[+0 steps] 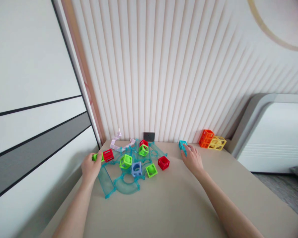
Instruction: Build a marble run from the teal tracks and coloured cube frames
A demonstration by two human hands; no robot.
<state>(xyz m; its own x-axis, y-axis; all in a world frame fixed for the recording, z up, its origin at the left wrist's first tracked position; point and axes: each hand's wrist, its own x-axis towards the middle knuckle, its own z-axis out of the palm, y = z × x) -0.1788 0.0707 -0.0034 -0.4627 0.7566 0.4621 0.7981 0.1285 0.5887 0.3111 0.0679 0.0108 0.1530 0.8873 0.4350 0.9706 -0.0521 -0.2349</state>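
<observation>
My left hand (90,168) rests at the left edge of the beige table (169,205) and grips a green cube (96,157), right beside a red cube (108,155). My right hand (192,159) lies further right, its fingers closed on a teal cube (182,145) near the wall. Between the hands lies a pile of toy parts: clear teal track pieces (124,185), several green cubes (125,161), a blue cube (136,169) and another red cube (163,162).
An orange cube (206,138) and a yellow cube (217,143) sit at the back right against the ribbed wall. A pale pink track piece (119,142) and a dark wall socket (149,136) are at the back. A white unit (273,132) stands to the right.
</observation>
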